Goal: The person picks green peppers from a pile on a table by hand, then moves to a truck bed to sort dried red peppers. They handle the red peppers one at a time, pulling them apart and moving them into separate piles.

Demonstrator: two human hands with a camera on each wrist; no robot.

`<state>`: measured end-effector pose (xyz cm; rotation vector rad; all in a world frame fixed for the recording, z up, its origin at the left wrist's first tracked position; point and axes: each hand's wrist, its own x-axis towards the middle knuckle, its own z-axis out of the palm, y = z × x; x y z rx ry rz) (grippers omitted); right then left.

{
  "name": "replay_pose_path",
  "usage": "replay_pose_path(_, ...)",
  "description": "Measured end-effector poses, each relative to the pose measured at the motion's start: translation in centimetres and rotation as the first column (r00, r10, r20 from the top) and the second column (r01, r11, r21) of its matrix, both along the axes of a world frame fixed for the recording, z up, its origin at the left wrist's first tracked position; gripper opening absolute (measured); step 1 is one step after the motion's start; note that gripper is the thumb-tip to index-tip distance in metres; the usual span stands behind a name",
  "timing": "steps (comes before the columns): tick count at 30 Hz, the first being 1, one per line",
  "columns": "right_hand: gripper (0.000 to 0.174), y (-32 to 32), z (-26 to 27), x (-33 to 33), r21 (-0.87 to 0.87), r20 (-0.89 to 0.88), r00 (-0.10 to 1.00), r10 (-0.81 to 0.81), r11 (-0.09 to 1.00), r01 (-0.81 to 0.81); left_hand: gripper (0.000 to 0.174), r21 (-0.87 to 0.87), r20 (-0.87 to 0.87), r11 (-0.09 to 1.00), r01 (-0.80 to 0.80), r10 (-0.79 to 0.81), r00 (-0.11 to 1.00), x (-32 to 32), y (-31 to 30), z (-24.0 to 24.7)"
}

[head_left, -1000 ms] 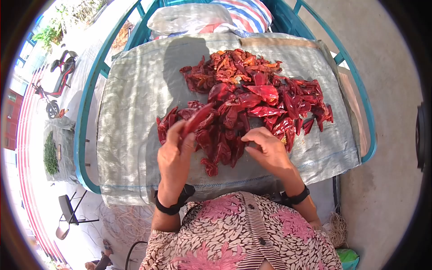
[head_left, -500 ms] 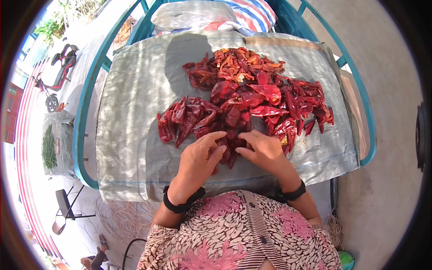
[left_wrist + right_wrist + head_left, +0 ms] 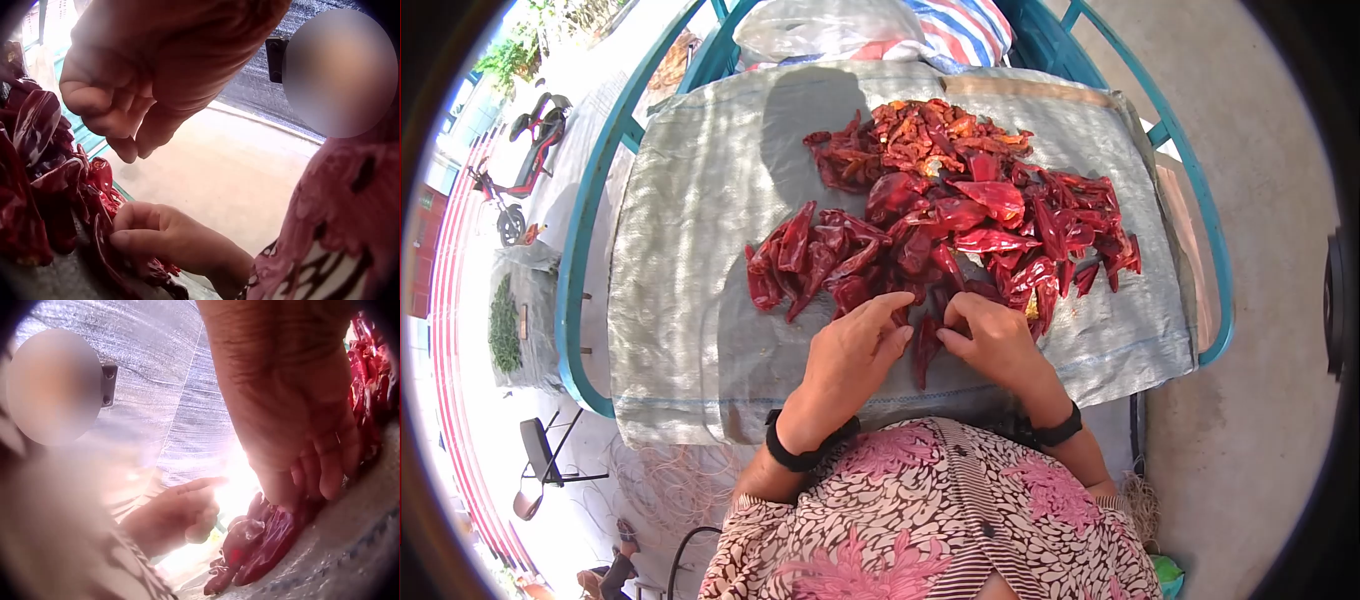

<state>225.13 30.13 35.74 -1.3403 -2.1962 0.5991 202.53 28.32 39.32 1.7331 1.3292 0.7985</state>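
Dried red peppers [image 3: 910, 215] lie in a loose heap on a woven plastic sheet. At the heap's near edge my right hand [image 3: 1000, 340] pinches a dark red pepper [image 3: 924, 355] between thumb and fingers. That pepper [image 3: 272, 547] shows below the thumb in the right wrist view. Facing it from the left is my left hand [image 3: 845, 350], its fingers loosely bent at the edge of the heap. Nothing shows between the left thumb and fingers in the left wrist view, where the left hand [image 3: 156, 75] hangs above the right hand [image 3: 178, 240].
A separate cluster of peppers [image 3: 800, 255] lies left of the heap. Under everything spreads the woven sheet [image 3: 675, 250], flanked by a teal metal rail [image 3: 585, 230]. Stuffed sacks [image 3: 830, 35] stand at the far end. A folding chair [image 3: 540, 450] and a scooter [image 3: 530, 160] are off left.
A second ago my left hand held a pepper up at the left. It has let that pepper go onto the left cluster and come back beside my right hand.
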Motion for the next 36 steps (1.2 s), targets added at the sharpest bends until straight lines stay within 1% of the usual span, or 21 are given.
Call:
replay_pose_path(3,0.019,0.3,2.3,0.5,-0.32,-0.106,0.99,-0.098,0.946,0.059,0.036,0.014,-0.033,1.0,-0.021,0.021,0.999,0.2,-0.1,0.2)
replay_pose_path(4,0.018,0.3,2.8,0.4,-0.358,-0.178,0.976,-0.125,0.932,0.054,0.036,0.021,-0.042,0.999,-0.025,0.025,0.999,0.3,-0.2,0.2)
replay_pose_path(6,0.014,0.4,3.4,0.2,-0.433,-0.315,0.929,-0.194,0.901,0.041,0.037,0.012,-0.131,0.999,0.032,-0.03,0.991,0.4,-0.2,0.4)
replay_pose_path(7,0.014,0.7,3.3,0.2,-0.402,-0.425,0.895,-0.132,0.914,-0.056,0.037,0.007,-0.174,0.998,0.069,-0.066,0.982,0.6,-0.1,0.5)
replay_pose_path(10,0.02,0.9,4.1,-0.1,-0.527,-0.522,0.819,-0.239,0.845,-0.089,0.035,-0.046,-0.171,0.998,0.039,-0.046,0.984,0.4,0.1,-0.2)
replay_pose_path(11,0.023,1.2,4.1,-0.3,-0.468,-0.365,0.896,-0.255,0.882,0.06,0.037,-0.045,-0.209,0.999,-0.027,0.017,0.978,0.0,0.2,-0.1)
replay_pose_path(12,0.025,1.7,3.9,-0.6,-0.379,-0.197,0.938,-0.285,0.905,0.196,0.039,-0.043,-0.247,0.995,-0.092,0.078,0.966,-0.5,0.3,0.5)
replay_pose_path(13,0.028,2.1,3.5,-0.7,-0.262,-0.027,0.944,-0.33,0.913,0.312,0.04,-0.039,-0.285,0.987,-0.156,0.139,0.948,-1.0,0.4,0.8)
replay_pose_path(16,0.033,2.9,0.3,-0.7,0.058,0.111,0.944,-0.311,0.95,0.306,0.051,0.108,-0.257,0.922,-0.373,0.388,0.885,-2.4,0.7,0.7)
replay_pose_path(17,0.031,3.0,0.2,-0.7,0.033,0.128,0.944,-0.305,0.952,0.303,0.064,0.107,-0.259,0.908,-0.405,0.419,0.87,-2.6,0.8,0.4)
replay_pose_path(19,0.029,3.2,0.1,-0.9,-0.02,0.16,0.945,-0.286,0.956,0.293,0.063,0.078,-0.241,0.928,-0.365,0.373,0.896,-2.7,0.6,0.9)
replay_pose_path(20,0.028,3.2,0.3,-1.0,-0.071,0.094,0.939,-0.331,0.939,0.338,0.063,0.061,-0.231,0.936,-0.347,0.351,0.907,-2.7,0.4,1.1)
replay_pose_path(22,0.026,3.2,1.2,-0.9,-0.181,-0.029,0.906,-0.421,0.894,0.41,0.062,0.045,-0.119,0.976,-0.214,0.218,0.969,-2.8,0.3,0.5)
replay_pose_path(23,0.024,3.0,1.7,-0.6,-0.214,-0.054,0.894,-0.445,0.88,0.425,0.062,0.043,-0.06,0.989,-0.143,0.145,0.988,-2.6,0.2,0.2)
replay_pose_path(26,0.026,1.8,2.9,-0.1,-0.442,-0.349,0.848,-0.398,0.869,0.225,0.058,-0.049,0.137,0.998,-0.028,0.035,0.99,-1.0,0.0,1.2)
replay_pose_path(27,0.027,1.4,2.7,-0.2,-0.405,-0.467,0.832,-0.299,0.909,0.099,0.051,-0.069,0.181,0.997,-0.035,0.047,0.982,-0.3,0.0,1.3)
replay_pose_path(30,0.027,0.2,4.1,-0.2,-0.368,-0.452,0.891,-0.033,0.917,-0.152,0.04,0.099,0.175,0.994,0.049,-0.066,0.982,0.9,0.3,0.3)
replay_pose_path(31,0.026,0.0,4.4,-0.2,-0.408,-0.466,0.884,-0.038,0.896,-0.176,0.031,0.091,0.127,0.995,0.045,-0.056,0.99,0.9,0.2,0.3)
replay_pose_path(34,0.026,0.6,2.4,1.4,-0.282,-0.448,0.889,-0.091,0.958,-0.044,0.026,-0.099,0.193,0.995,-0.033,0.052,0.98,0.0,0.1,2.1)
replay_pose_path(35,0.029,0.7,1.7,1.5,-0.319,-0.381,0.889,-0.253,0.939,0.131,0.028,-0.049,0.21,0.994,-0.097,0.105,0.972,-0.6,0.2,1.6)
replay_pose_path(36,0.03,0.8,1.8,1.6,-0.292,-0.292,0.909,-0.297,0.933,0.211,0.031,0.002,0.23,0.987,-0.159,0.154,0.961,-1.2,0.4,0.9)
